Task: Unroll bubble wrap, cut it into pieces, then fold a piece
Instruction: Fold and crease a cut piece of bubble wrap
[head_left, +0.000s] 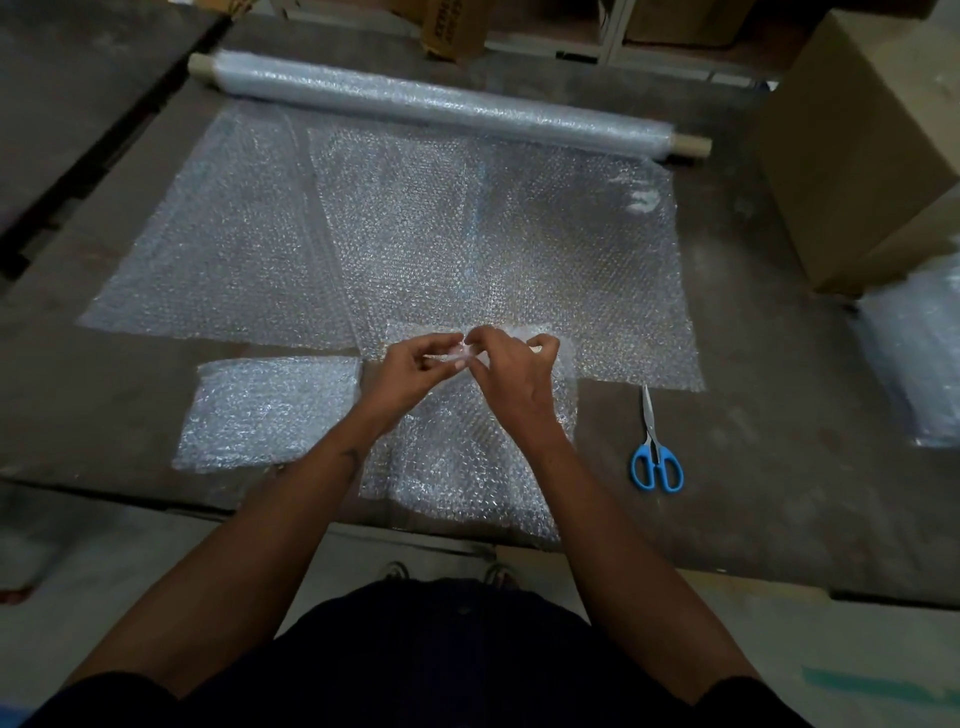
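Observation:
A long bubble wrap roll (447, 101) lies across the far side of the dark table (779, 441), with a wide unrolled sheet (467, 234) spread toward me. A cut piece of bubble wrap (462, 457) lies at the near edge under my hands. My left hand (410, 371) and my right hand (511, 376) meet above its far edge, and both pinch a raised bit of the wrap between fingertips. A second cut piece (265, 410) lies flat to the left. Blue-handled scissors (655, 452) lie shut on the table to the right, apart from both hands.
A large cardboard box (857, 156) stands at the right back. A stack of bubble wrap (919, 353) sits at the right edge. More boxes and shelving line the back. The table's near edge runs just below the cut piece, above my feet.

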